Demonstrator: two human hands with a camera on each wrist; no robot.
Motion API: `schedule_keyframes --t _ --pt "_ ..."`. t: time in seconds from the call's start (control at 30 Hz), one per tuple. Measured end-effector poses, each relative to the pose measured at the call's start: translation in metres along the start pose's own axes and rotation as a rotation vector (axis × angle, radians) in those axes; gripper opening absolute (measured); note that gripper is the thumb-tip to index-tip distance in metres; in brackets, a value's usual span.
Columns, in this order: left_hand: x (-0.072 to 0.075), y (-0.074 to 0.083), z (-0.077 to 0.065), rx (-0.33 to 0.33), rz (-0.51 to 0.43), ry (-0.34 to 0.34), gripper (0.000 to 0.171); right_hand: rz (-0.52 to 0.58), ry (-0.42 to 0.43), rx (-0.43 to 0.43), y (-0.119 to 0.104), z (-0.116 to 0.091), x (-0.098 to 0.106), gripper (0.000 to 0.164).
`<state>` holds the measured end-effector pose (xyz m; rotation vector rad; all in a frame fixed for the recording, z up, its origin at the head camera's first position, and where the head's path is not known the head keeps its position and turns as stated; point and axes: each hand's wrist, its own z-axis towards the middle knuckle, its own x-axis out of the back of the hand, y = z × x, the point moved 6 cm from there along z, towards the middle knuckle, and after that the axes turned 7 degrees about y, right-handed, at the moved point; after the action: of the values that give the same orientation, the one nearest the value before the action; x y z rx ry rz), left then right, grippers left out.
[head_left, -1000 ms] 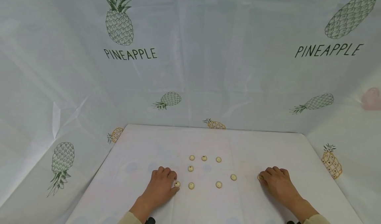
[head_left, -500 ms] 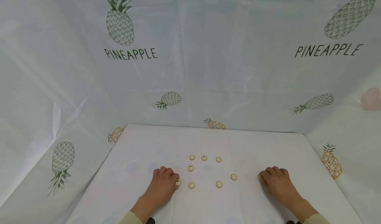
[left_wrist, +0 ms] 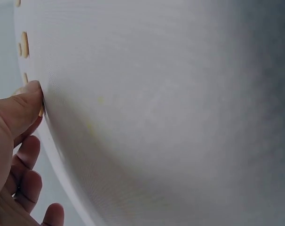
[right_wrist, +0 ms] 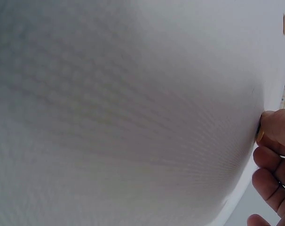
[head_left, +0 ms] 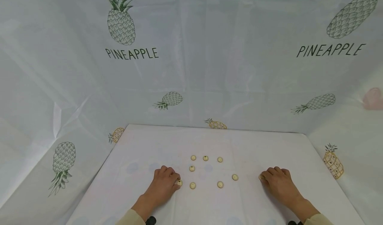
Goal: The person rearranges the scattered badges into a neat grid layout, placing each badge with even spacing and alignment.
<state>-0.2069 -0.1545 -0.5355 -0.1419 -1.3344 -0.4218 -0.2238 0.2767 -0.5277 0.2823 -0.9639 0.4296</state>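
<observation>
In the head view my left hand [head_left: 164, 185] pinches a small round beige disc [head_left: 179, 183] between thumb and finger on the white tabletop. The left wrist view shows the thumb [left_wrist: 25, 106] against that disc's edge, other fingers loosely bent. My right hand [head_left: 279, 186], farther right, pinches another beige disc [head_left: 261, 177], mostly covered by the fingers. A sliver of it shows under the thumb in the right wrist view. Nearest the left hand lies a loose disc [head_left: 192, 185]; another disc [head_left: 235, 177] lies left of the right hand. Marks on them are too small to read.
More discs lie flat between the hands: one disc [head_left: 191, 168], one disc [head_left: 220, 184], and a back row with a left disc [head_left: 193, 157], middle disc [head_left: 205, 158] and right disc [head_left: 219, 159]. A pineapple-print curtain [head_left: 209, 52] surrounds the white table [head_left: 263, 145].
The left hand's fingertips have come in around the disc, and hand and disc have shifted slightly right. The right hand stays in place with its disc.
</observation>
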Motion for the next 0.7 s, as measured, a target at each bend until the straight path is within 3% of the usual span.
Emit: schedule_keyframes --t 0.2,0.43,0.7 --pt "0.004 0.004 0.001 -0.061 0.025 0.032 0.022 0.005 0.001 -0.011 0.001 0.000 -0.001 0.023" --pt "0.003 0.008 0.004 -0.156 0.148 0.058 0.022 0.000 0.006 -0.015 0.001 0.000 -0.001 0.022" --pt "0.010 0.012 0.006 -0.217 0.194 0.183 0.025 0.003 -0.008 -0.021 0.000 0.001 0.000 0.022"
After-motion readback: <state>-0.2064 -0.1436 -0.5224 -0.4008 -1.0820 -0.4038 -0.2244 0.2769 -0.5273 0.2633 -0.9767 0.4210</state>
